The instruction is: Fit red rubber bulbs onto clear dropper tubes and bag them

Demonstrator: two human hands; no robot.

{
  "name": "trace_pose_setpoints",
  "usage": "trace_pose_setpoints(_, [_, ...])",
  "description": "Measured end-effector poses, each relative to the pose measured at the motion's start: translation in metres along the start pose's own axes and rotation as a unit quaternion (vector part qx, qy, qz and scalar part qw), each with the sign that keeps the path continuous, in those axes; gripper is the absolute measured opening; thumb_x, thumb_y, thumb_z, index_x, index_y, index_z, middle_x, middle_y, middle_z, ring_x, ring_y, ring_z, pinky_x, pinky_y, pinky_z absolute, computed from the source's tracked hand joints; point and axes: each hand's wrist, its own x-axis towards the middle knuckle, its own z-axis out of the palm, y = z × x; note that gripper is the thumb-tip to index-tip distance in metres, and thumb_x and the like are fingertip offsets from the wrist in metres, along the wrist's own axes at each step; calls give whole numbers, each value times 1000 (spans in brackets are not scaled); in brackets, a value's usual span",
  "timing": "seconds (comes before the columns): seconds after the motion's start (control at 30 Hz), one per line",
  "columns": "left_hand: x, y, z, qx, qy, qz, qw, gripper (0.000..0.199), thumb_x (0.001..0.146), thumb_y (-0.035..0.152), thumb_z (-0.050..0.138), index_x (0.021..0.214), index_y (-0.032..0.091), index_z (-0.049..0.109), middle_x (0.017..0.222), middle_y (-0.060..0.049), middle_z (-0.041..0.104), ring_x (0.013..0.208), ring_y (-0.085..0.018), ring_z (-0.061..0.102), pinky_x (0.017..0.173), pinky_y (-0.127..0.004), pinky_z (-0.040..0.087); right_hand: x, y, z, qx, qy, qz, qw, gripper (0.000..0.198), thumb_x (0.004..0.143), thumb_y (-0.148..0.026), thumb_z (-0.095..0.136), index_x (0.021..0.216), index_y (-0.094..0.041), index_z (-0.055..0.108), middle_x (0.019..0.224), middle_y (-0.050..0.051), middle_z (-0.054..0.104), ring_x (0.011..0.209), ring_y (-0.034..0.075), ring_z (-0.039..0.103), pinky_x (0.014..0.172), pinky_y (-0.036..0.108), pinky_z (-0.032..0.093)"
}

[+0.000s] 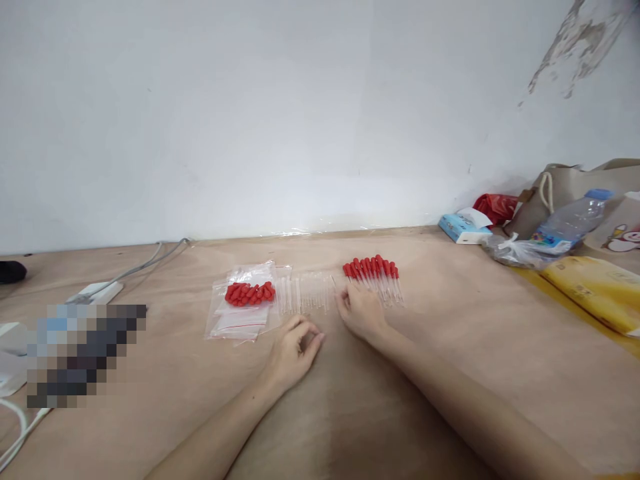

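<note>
- Clear tubes lie in a row on the table, between red caps on plastic bags and red-topped tubes.
- Right hand: fingers at the row's right end; cannot tell whether they grip.
- Left hand: fingers curled; cannot tell if tips meet.
- Likely picking out one tube, which calls for a light pinch.

Fingertip contact of right hand unclear
</note>
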Motion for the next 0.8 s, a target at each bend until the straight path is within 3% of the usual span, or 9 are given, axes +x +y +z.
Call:
trace_pose_setpoints(0.1, [13,-15,-21,120,68,-20,990,18,79,29,50,66,17,53,76,-4,54,78,-18,50,73,-31,39,-34,26,-5,31,62,-127,989,21,87,-26,37,75,-16,52,76,6,59,70,16,52,67,30,35])
trace_pose_setpoints(0.23, [42,-44,-49,286,69,-70,953,13,78,28,48,80,19,58,88,-6,58,90,-24,49,81,-37,35,-58,50,-13,69,89,-203,973,14,87,-21,39,80,-17,50,75,5,55,69,15,48,64,28,36])
trace_pose_setpoints(0.33, [60,-60,-55,351,-21,-80,933,21,79,22,44,93,16,59,95,-9,57,91,-24,51,80,-33,38,-61,56,-17,100,98,-187,972,10,86,-19,41,86,-18,50,75,4,54,68,15,47,63,28,37])
trace_pose_setpoints(0.43, [70,-67,-52,380,-92,-73,918,24,80,17,40,88,14,62,93,-10,57,86,-22,55,75,-30,40,-59,56,-18,111,95,-176,973,9,85,-19,42,87,-18,51,76,4,54,69,16,47,63,29,38])
trace_pose_setpoints(0.57, [75,-67,-49,401,-132,-65,904,26,79,12,38,71,13,62,80,-10,57,78,-22,56,70,-30,41,-59,57,-17,116,88,-177,973,9,85,-19,43,86,-18,51,76,4,55,71,16,48,64,29,38])
trace_pose_setpoints(0.8, [71,-57,-49,432,-142,-68,888,31,73,-3,32,82,10,59,89,-14,57,79,-24,57,67,-32,43,-60,56,-20,116,81,-172,975,11,85,-19,42,85,-18,53,75,4,55,72,16,50,66,29,38])
